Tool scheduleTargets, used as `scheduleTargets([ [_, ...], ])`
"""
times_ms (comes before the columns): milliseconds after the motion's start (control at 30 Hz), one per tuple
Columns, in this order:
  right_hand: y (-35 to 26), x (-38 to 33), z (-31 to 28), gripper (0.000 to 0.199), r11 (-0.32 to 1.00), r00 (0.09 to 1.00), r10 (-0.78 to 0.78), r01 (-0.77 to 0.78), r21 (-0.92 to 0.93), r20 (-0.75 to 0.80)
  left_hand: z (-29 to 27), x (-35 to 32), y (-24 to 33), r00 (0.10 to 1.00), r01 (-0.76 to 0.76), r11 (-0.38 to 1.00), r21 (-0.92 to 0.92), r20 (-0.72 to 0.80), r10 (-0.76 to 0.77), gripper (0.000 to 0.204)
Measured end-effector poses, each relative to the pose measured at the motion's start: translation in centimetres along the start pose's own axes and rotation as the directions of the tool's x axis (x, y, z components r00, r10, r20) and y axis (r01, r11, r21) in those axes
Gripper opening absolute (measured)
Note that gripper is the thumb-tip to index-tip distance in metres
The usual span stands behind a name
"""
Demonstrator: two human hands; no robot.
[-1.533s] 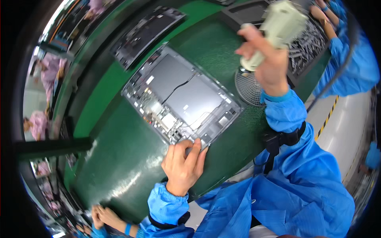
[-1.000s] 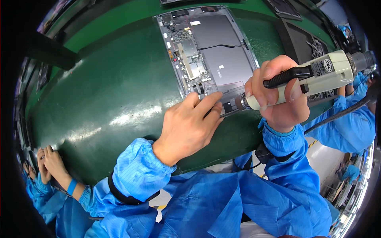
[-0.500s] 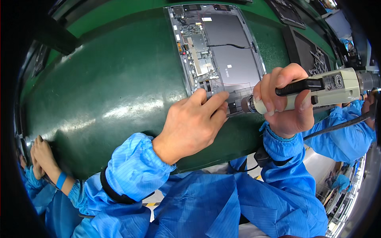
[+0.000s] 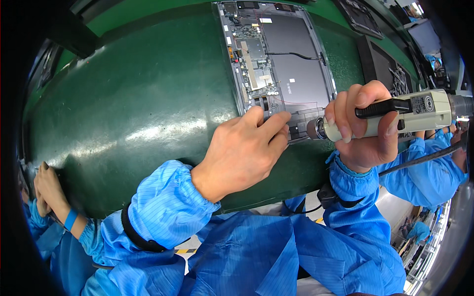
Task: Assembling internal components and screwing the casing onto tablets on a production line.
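An opened tablet (image 4: pixel 296 44) lies on the green bench, its grey metal inside, circuit board (image 4: pixel 253 61) and black cable exposed. My right hand (image 4: pixel 368 126) is wrapped round a cream electric screwdriver (image 4: pixel 427 113) with a black lever, held nearly level. The screwdriver's tip end points at the tablet's near right corner; whether the bit touches is hidden. Over the tablet's near edge, just left of that tip, is my left hand (image 4: pixel 242 153). Its fingertips are drawn together, and anything between them is too small or covered to see.
A black tray (image 4: pixel 368 56) with a pile of small metal pieces (image 4: pixel 401 79) stands right of the tablet, a dark frame (image 4: pixel 360 17) behind it. Another person's hands (image 4: pixel 52 190) rest at the bench's left edge. A blue-sleeved person (image 4: pixel 419 167) is at the right. A cable trails from the screwdriver's side.
The tablet, both hands and the screwdriver appear slightly further right in the picture, with the view itself shifting a little. Both hands keep the same grip.
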State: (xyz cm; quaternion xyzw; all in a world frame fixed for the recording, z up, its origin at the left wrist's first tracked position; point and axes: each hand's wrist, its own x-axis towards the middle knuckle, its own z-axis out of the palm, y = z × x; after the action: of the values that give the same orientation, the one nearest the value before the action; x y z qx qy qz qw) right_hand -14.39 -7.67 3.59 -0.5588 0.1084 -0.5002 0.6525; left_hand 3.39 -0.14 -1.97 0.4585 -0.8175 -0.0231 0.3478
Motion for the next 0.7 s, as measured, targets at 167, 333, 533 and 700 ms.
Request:
scheduleTargets([
  [167,0.0,0.0,0.6,0.038,0.999,0.999,0.036,-0.036,0.023,0.001,-0.2,0.1,-0.1,1.000,0.000,1.000,0.012,0.017,-0.001,0.030],
  [333,0.2,-0.2,1.7,0.031,0.996,0.993,0.082,-0.085,-0.028,-0.084,-0.3,0.1,-0.1,1.000,0.002,0.999,0.054,0.020,-0.003,0.028],
  [533,0.7,-0.8,0.6,0.031,0.970,0.995,0.025,-0.047,-0.240,-0.092,-0.4,0.4,0.1,0.999,-0.012,0.998,0.054,0.045,0.009,0.027],
  [700,-1.1,0.4,-0.7,0.036,0.998,0.976,-0.062,0.067,0.021,-0.210,-0.5,0.7,0.0,0.999,-0.037,0.999,0.027,0.024,0.037,0.027],
])
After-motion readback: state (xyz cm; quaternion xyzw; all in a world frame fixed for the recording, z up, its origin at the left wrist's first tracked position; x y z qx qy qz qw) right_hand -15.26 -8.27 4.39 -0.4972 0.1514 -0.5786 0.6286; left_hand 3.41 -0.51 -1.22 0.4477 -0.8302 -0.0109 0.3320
